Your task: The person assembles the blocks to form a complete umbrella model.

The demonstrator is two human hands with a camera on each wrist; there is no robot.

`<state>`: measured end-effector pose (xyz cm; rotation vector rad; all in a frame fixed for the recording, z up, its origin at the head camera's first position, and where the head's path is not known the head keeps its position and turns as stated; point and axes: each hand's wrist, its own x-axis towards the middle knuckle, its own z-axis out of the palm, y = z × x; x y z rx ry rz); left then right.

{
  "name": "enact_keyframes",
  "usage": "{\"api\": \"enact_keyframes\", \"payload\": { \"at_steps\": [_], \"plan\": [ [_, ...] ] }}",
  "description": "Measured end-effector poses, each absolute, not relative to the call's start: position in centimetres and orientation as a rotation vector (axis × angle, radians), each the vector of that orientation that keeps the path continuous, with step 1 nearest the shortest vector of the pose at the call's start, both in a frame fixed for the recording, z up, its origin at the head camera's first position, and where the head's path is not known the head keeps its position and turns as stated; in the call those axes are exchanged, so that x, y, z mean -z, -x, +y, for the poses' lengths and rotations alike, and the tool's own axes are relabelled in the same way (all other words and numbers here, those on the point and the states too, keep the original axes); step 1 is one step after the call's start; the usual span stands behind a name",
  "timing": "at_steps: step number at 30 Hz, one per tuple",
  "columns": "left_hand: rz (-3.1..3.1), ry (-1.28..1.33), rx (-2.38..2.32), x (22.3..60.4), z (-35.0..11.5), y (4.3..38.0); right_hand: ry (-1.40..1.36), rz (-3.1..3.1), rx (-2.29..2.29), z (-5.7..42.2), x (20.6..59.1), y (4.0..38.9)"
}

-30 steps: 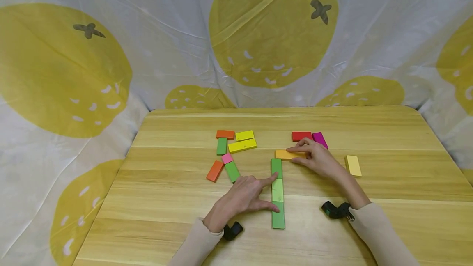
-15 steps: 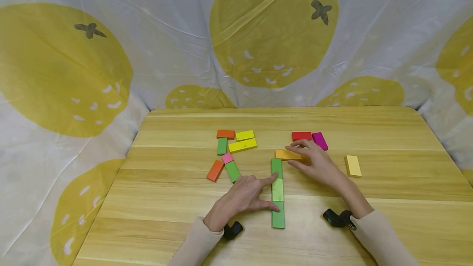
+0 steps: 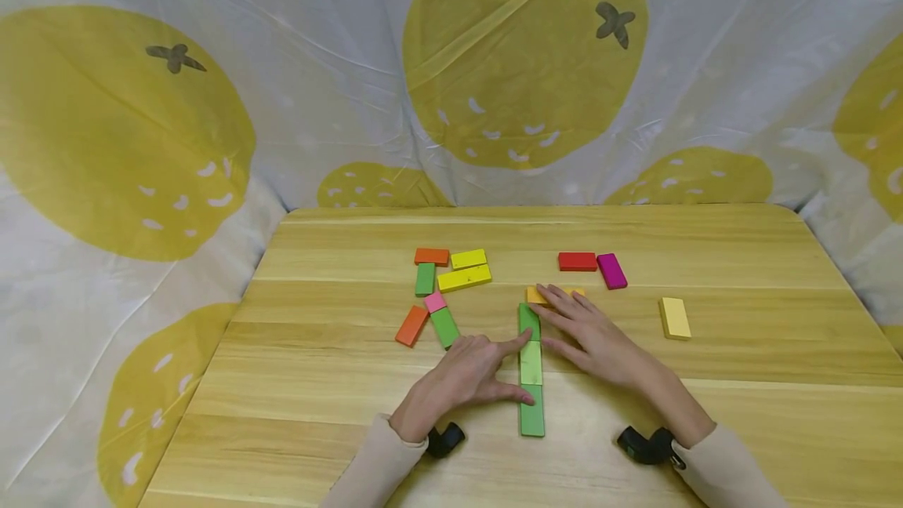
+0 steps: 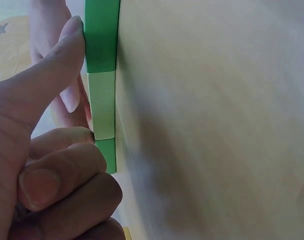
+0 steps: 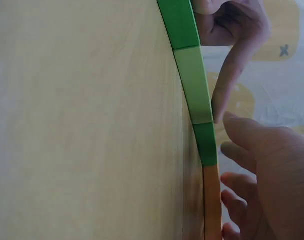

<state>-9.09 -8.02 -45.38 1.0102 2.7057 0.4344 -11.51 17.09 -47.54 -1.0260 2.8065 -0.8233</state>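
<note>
A row of three blocks runs away from the near side: a green block [image 3: 532, 419], a light green block [image 3: 531, 367] and another green block [image 3: 527, 318]. Across the row's far end lies an orange block [image 3: 534, 295], partly covered by my right hand [image 3: 607, 345]. That hand is spread with fingers extended over the orange block and the far green one. My left hand [image 3: 458, 375] stretches thumb and index finger to the row, the thumb at the near green block and the index at the far one. Its other fingers are curled, as the left wrist view shows.
At the left lie two yellow blocks [image 3: 463, 278], orange-red blocks [image 3: 412, 326], green blocks [image 3: 425, 279] and a pink one [image 3: 434, 302]. Farther right are a red block [image 3: 577, 262], a purple block [image 3: 611, 271] and a pale yellow block [image 3: 675, 318]. Patterned cloth hangs behind the table.
My right hand has let go of the orange block, spread its fingers and moved toward me and left, over the row's far end. My left hand has stayed put.
</note>
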Motion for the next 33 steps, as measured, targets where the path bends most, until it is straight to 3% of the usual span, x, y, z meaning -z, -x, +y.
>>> {"api": "enact_keyframes", "payload": {
  "at_steps": [33],
  "plan": [
    [2.724,-1.03,-0.415,45.08,-7.89,8.95,1.024,2.834,0.801,17.16,48.36,11.23]
  ]
}}
